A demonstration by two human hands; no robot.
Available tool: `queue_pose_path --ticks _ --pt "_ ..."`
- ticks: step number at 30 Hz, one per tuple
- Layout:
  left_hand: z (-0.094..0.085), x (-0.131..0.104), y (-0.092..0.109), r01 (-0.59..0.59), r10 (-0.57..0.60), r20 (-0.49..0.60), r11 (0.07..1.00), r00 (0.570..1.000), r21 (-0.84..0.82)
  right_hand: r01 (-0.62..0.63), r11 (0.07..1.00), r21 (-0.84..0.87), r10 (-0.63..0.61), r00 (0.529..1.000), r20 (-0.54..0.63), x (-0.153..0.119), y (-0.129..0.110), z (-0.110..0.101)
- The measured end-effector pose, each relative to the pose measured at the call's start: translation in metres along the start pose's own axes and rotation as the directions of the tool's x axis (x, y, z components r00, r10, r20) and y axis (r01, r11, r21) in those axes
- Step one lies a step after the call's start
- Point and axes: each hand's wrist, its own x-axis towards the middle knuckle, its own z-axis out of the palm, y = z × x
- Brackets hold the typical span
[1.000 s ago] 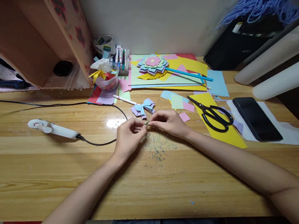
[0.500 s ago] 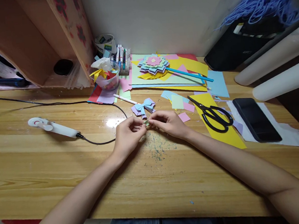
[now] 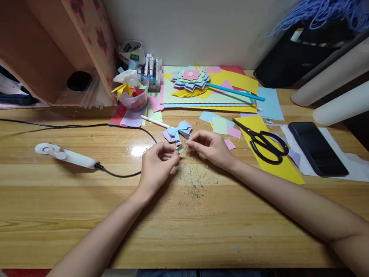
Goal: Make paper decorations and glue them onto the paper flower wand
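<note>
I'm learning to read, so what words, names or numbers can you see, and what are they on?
None can be read for sure.
White round container: green and blue labels, too blurred to read.
Black bag: a small pale mark, too blurred to read.
Markers: any print is too small to read.

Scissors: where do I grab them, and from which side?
I'd grip the scissors by the black handle loops, coming from the near right side with the right hand. They lie flat on the yellow paper, with the pointed blades aimed away and to the left. The loops are wide enough for fingers, and your hand should stay behind the tips.
</note>
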Motion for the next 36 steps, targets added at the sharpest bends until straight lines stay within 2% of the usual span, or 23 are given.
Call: queue_pose_path --ticks 12,22,31,36 --pt "-0.0011 0.0013 -0.0001 -0.037 0.037 -0.004 0.999 0.999 -0.019 -0.014 0.999 0.052 0.014 1.0 0.004 -0.003 -0.0006 0.0005" --pt "-0.0014 0.0014 0.0019 -0.044 0.044 -0.012 0.999 0.999 -0.006 0.077 0.997 -0.026 -0.078 0.997 0.0 -0.0026 0.0028 -0.0002" --pt "-0.0013 0.0021 0.0005 -0.044 0.044 -0.008 0.999 0.999 -0.014 0.002 0.998 0.059 -0.003 1.0 0.023 -0.0024 -0.0016 0.002" --pt "-0.0013 0.0023 0.0007 -0.034 0.034 -0.015 0.999 0.999 -0.008 -0.001 0.999 0.05 -0.004 0.996 0.094 -0.0022 -0.0032 0.0001"
